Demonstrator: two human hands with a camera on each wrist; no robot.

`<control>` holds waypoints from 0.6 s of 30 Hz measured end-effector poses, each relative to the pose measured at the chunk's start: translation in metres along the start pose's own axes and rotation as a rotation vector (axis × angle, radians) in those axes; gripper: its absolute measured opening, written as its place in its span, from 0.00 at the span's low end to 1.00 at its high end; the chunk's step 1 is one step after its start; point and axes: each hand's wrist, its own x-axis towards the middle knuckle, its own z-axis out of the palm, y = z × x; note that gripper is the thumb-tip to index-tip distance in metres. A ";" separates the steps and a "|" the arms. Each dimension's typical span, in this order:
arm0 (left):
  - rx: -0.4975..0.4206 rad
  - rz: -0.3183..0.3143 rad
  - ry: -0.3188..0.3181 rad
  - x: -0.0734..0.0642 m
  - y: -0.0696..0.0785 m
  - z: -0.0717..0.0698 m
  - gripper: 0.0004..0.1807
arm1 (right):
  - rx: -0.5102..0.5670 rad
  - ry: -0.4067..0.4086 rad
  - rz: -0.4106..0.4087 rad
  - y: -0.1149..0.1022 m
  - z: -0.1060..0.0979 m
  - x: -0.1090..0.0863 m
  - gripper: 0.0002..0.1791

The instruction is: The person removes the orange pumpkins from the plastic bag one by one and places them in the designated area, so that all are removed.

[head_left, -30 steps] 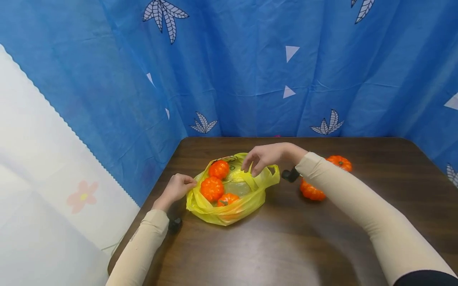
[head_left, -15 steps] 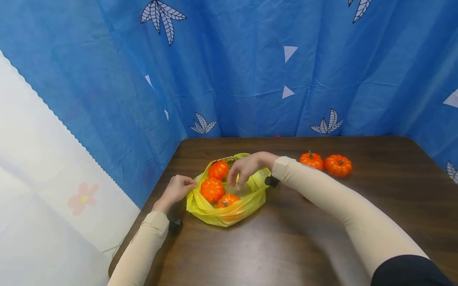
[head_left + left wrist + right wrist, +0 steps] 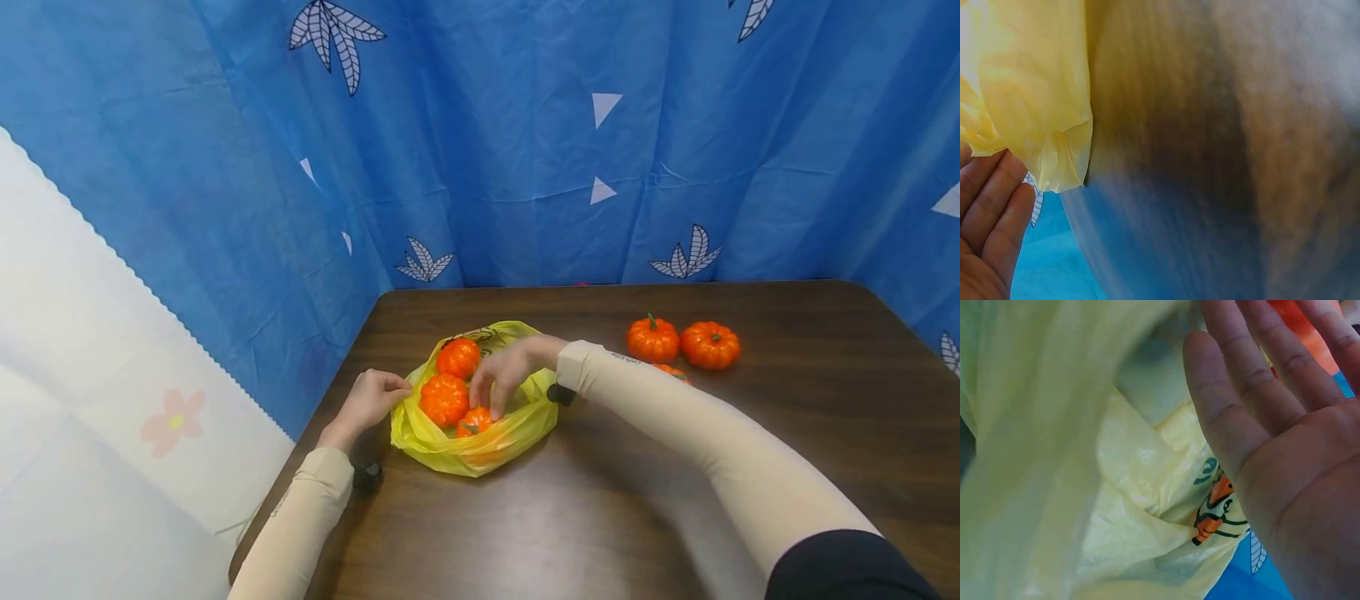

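Observation:
A yellow plastic bag (image 3: 525, 433) lies spread at its mouth on the table, with three small orange pumpkins inside: one at the back (image 3: 458, 358), a middle pumpkin (image 3: 444, 400) and a front pumpkin (image 3: 474, 423). At the bag's left rim, my left hand (image 3: 365, 403) pinches the plastic between thumb and fingers. My right hand (image 3: 512, 369) reaches down into the bag, its fingertips at the front pumpkin; whether they touch it is unclear. Seen from the right wrist, the fingers (image 3: 1235, 369) look straight beside the bag's printed inner side.
Right of the bag, two orange pumpkins, one left (image 3: 652, 340) and one right (image 3: 711, 346), stand on the brown table (image 3: 555, 533). Another pumpkin (image 3: 672, 372) is mostly hidden by my right sleeve. A blue curtain (image 3: 510, 150) hangs behind the table.
My right hand has moved left and down into the bag, from above its right side to the front pumpkin. My left hand stays at the rim.

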 end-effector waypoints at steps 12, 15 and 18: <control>0.004 -0.001 0.007 0.000 -0.003 0.000 0.06 | -0.032 -0.008 0.032 -0.001 0.011 0.008 0.26; 0.007 0.000 0.013 -0.001 -0.004 0.001 0.06 | 0.007 -0.020 0.047 0.001 0.012 0.009 0.26; 0.006 -0.001 0.015 -0.001 -0.005 0.001 0.06 | 0.026 -0.024 0.049 0.002 0.013 0.009 0.27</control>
